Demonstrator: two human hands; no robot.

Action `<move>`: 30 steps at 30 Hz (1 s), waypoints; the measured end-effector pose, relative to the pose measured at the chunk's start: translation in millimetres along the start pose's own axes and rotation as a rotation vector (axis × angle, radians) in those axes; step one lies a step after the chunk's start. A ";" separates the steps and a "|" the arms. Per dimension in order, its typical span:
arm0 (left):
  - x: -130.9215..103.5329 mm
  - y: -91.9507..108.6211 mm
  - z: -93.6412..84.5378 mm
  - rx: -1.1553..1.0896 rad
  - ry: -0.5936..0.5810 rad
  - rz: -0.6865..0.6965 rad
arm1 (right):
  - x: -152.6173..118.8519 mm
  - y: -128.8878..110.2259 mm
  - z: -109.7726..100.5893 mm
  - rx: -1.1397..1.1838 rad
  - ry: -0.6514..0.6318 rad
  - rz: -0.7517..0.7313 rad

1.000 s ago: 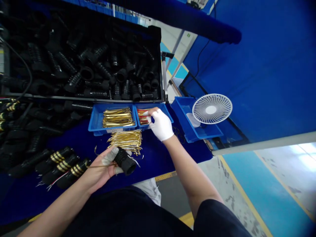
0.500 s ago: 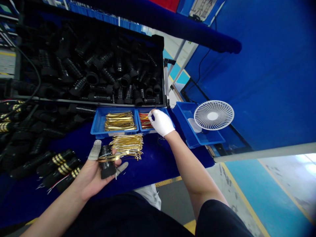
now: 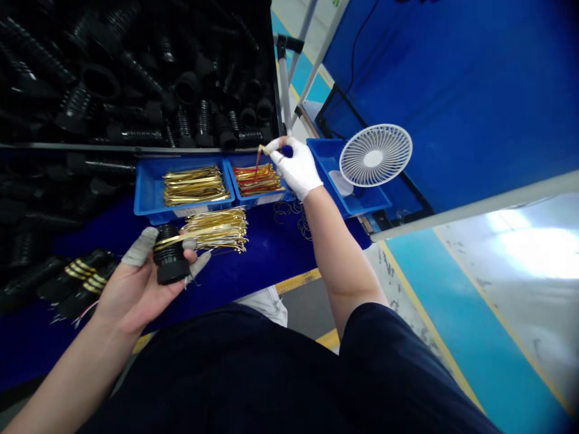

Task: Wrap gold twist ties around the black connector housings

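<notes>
My left hand (image 3: 136, 295), with finger cots on several fingertips, grips a black ribbed cylinder (image 3: 170, 265). A gold metal strip (image 3: 181, 238) lies across the cylinder, under my thumb and fingers. My white-gloved right hand (image 3: 296, 166) pinches a gold strip with a red wire (image 3: 259, 160), raised over the right-hand blue bin (image 3: 271, 198). Similar red-wired gold strips (image 3: 253, 181) lie in that bin. Plain gold strips (image 3: 194, 185) fill the blue bin (image 3: 147, 190) to its left. Between my left hand and the bins is a pile of gold strips with white wires (image 3: 221, 229).
A large black crate (image 3: 113, 149) of ribbed black cylinders stands behind the bins. Banded cylinders (image 3: 84, 274) lie at the left. To the right are a white fan (image 3: 375, 155), another blue bin (image 3: 362, 208) and loose wire rings (image 3: 303, 224).
My right hand has come up out of the right-hand bin with a red-wired gold strip. My left hand still holds the cylinder and strip. The camera view has shifted right and down.
</notes>
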State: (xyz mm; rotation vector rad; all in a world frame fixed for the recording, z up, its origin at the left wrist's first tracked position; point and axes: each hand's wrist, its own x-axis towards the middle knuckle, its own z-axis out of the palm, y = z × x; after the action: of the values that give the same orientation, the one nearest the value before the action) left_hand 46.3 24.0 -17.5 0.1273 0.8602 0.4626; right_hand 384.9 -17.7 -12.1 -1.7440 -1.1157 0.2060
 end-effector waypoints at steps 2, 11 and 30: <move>0.7 0.0 -1.5 0.114 -0.120 0.071 | -2.6 -3.2 -14.9 0.296 0.027 0.161; 3.2 -11.7 4.2 0.343 -0.204 0.258 | -70.5 -51.0 -18.6 0.798 -0.047 0.217; 3.2 -18.8 10.7 0.330 -0.151 0.365 | -139.1 -38.8 10.9 0.045 0.134 0.075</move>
State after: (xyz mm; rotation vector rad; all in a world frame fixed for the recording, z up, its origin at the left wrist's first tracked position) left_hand 62.6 9.4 -18.2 0.6231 0.7598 0.6402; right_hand 278.3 -113.2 -33.7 -1.7349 -0.9436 0.1567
